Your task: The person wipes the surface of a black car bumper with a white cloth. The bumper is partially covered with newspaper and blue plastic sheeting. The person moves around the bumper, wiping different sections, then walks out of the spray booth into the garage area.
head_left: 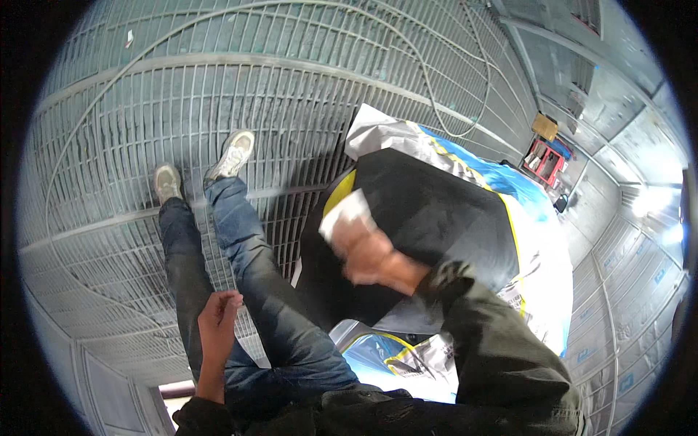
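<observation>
A matte black panel (436, 211), edged with yellow tape (513, 225) and masking sheet, fills the middle of the view. Over its left part, my right hand (367, 254) is closed on a white wipe (345, 211), pressed to or just above the surface; motion blurs both. My left hand (220, 316) hangs by my legs, away from the panel, its fingers curled together. Whether anything small is between those fingertips cannot be made out.
Blue and white masking sheet (542, 291) spreads around the panel. Underfoot is a metal grating floor (131, 240), with a long hose (291, 3) curving across it. A red cart (542, 161) and a cardboard box (544, 126) stand by the far right wall.
</observation>
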Action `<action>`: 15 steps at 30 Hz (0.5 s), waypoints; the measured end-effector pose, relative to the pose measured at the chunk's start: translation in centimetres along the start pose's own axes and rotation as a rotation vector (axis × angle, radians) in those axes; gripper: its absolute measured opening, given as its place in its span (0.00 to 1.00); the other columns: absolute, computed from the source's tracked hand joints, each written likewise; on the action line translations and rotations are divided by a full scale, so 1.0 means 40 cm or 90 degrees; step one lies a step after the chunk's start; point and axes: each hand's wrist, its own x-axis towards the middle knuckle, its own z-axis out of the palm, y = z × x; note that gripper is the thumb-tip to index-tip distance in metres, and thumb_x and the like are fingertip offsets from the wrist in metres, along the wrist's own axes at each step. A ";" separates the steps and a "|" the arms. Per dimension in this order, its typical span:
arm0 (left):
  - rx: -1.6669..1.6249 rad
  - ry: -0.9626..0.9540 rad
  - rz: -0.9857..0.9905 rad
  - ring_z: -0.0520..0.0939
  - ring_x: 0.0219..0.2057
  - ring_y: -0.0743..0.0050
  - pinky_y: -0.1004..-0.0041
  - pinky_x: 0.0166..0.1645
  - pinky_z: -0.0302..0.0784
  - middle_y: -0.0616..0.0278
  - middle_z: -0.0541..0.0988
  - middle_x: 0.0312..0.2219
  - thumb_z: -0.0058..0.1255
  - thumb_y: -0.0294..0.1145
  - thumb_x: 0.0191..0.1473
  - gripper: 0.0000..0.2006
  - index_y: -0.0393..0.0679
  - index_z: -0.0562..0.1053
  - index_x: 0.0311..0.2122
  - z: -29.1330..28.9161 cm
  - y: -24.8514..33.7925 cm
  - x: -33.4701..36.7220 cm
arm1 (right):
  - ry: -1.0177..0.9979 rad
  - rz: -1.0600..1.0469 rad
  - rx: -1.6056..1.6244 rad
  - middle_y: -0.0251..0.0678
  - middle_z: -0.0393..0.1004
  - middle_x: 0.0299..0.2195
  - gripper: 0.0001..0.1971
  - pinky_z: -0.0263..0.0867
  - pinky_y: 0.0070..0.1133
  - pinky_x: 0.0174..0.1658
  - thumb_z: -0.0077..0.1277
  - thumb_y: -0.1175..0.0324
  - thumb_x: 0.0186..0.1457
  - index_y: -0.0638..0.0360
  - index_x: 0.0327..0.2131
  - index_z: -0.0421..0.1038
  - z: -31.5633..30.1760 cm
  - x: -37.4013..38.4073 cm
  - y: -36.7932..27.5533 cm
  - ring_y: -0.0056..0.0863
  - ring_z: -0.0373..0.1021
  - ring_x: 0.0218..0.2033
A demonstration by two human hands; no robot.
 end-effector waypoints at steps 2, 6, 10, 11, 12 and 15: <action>-0.017 0.015 0.061 0.78 0.36 0.83 0.80 0.43 0.72 0.63 0.81 0.34 0.50 0.27 0.63 0.08 0.34 0.75 0.44 0.009 0.032 -0.008 | -0.073 -0.123 -0.029 0.46 0.56 0.66 0.41 0.37 0.42 0.71 0.48 0.42 0.55 0.60 0.65 0.57 0.034 -0.056 -0.095 0.44 0.48 0.69; -0.016 0.004 0.079 0.78 0.36 0.83 0.80 0.44 0.72 0.63 0.81 0.34 0.49 0.26 0.63 0.08 0.35 0.75 0.44 -0.003 -0.006 -0.010 | -0.042 0.012 0.103 0.43 0.57 0.66 0.39 0.45 0.44 0.69 0.47 0.43 0.57 0.58 0.65 0.58 -0.030 -0.125 0.030 0.43 0.50 0.69; 0.042 -0.024 0.086 0.79 0.37 0.80 0.79 0.45 0.73 0.61 0.81 0.34 0.48 0.26 0.64 0.08 0.35 0.75 0.44 -0.016 -0.027 -0.008 | -0.024 0.251 0.323 0.40 0.56 0.67 0.37 0.47 0.39 0.69 0.43 0.40 0.60 0.49 0.67 0.56 0.013 -0.201 0.453 0.42 0.49 0.69; 0.039 -0.020 0.089 0.79 0.37 0.79 0.79 0.45 0.73 0.60 0.81 0.35 0.48 0.26 0.64 0.08 0.34 0.75 0.44 -0.015 -0.029 -0.015 | 0.029 0.335 0.267 0.39 0.56 0.67 0.36 0.47 0.37 0.69 0.42 0.40 0.61 0.50 0.66 0.57 0.054 -0.236 0.485 0.40 0.50 0.69; 0.037 -0.020 0.090 0.80 0.37 0.79 0.78 0.45 0.73 0.60 0.81 0.35 0.48 0.27 0.64 0.08 0.34 0.75 0.44 -0.012 -0.029 -0.023 | 0.080 0.421 0.210 0.39 0.56 0.67 0.35 0.47 0.35 0.69 0.41 0.40 0.62 0.50 0.66 0.58 0.068 -0.262 0.483 0.39 0.51 0.69; 0.092 -0.008 0.067 0.80 0.39 0.77 0.76 0.46 0.74 0.59 0.81 0.37 0.48 0.28 0.65 0.10 0.33 0.74 0.45 0.001 0.002 -0.024 | 0.141 0.235 0.268 0.43 0.61 0.64 0.34 0.49 0.33 0.69 0.47 0.47 0.60 0.53 0.65 0.60 0.010 -0.300 0.344 0.42 0.55 0.67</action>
